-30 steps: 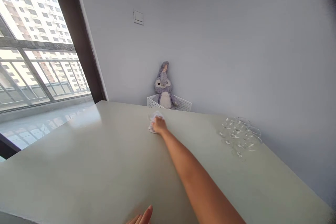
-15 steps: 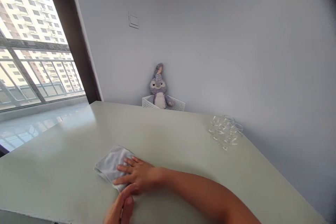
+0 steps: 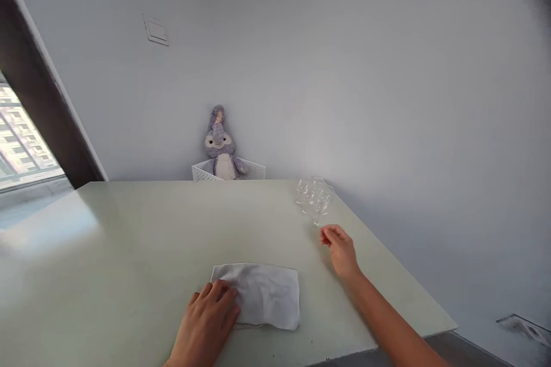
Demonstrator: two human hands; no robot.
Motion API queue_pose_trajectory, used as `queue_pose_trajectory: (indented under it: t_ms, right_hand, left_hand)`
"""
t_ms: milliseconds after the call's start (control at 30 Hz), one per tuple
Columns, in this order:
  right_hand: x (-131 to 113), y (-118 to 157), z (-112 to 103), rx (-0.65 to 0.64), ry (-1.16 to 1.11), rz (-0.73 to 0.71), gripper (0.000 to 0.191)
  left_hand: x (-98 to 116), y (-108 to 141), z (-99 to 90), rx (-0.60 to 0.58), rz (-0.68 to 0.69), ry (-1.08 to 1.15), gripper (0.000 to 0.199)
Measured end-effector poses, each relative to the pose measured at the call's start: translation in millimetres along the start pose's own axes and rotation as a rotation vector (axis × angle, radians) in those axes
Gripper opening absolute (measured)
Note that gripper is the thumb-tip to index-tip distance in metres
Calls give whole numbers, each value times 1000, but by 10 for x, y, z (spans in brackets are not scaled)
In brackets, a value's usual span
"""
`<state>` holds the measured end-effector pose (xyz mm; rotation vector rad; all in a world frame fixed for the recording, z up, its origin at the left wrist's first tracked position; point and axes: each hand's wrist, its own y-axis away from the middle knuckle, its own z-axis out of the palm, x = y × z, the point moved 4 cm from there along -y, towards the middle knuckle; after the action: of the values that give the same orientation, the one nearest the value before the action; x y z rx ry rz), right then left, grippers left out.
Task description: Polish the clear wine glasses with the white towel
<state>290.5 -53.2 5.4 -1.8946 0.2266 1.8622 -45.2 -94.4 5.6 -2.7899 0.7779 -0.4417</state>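
A folded light-grey cloth (image 3: 269, 297) lies on the pale tabletop (image 3: 129, 264) near its front edge. My left hand (image 3: 209, 315) rests over the cloth's left end, its fingers slightly bent and lying on the fabric. Farther right, my right hand (image 3: 341, 249) is held out over the tabletop, fingers curled together, with nothing visible in them. Just beyond its fingertips stands a cluster of small clear glasses (image 3: 314, 198); a small gap seems to separate the hand from the nearest one.
Behind the table's far edge, a grey plush toy (image 3: 221, 152) sits in a white perforated basket (image 3: 253, 170) against the wall. The table's right edge runs diagonally past the glasses. A light switch (image 3: 156, 30) is on the wall, and a window (image 3: 23, 137) is at the far left.
My right hand has left the cloth and moved right toward the glasses. My left hand is now on the cloth, which lies turned and straighter. The view has swung right.
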Motion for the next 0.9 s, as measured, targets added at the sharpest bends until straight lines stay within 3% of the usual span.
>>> queue_pose_trajectory:
  t_ms: [33, 67, 167, 267, 467, 533, 667, 800, 900]
  right_hand:
    - [86, -121, -179, 134, -24, 40, 17]
    - [166, -233, -294, 190, -46, 90, 26]
    - [332, -481, -308, 96, -76, 224, 48]
    - [377, -542, -33, -13, -40, 250, 49]
    - [410, -392, 649, -185, -24, 251, 55]
    - [419, -420, 680, -89, -36, 233, 50]
    - [428, -673, 458, 284, -30, 208, 48]
    - [449, -1014, 406, 310, -74, 234, 52]
    - [480, -1139, 539, 287, -93, 231, 43]
  left_hand:
    - [29, -54, -33, 5, 6, 2, 21]
    - [51, -126, -77, 19, 11, 7, 22]
    - [79, -439, -194, 44, 22, 59, 25]
    - [26, -796, -148, -28, -15, 130, 25]
    - [-151, -1201, 255, -99, -169, 229, 32]
    - [-194, -1259, 363, -81, -252, 294, 43]
    - [-210, -1395, 483, -34, -392, 465, 63]
    - [-183, -1579, 568, 33, -538, 647, 69]
    - [-183, -1686, 640, 48, -569, 790, 57]
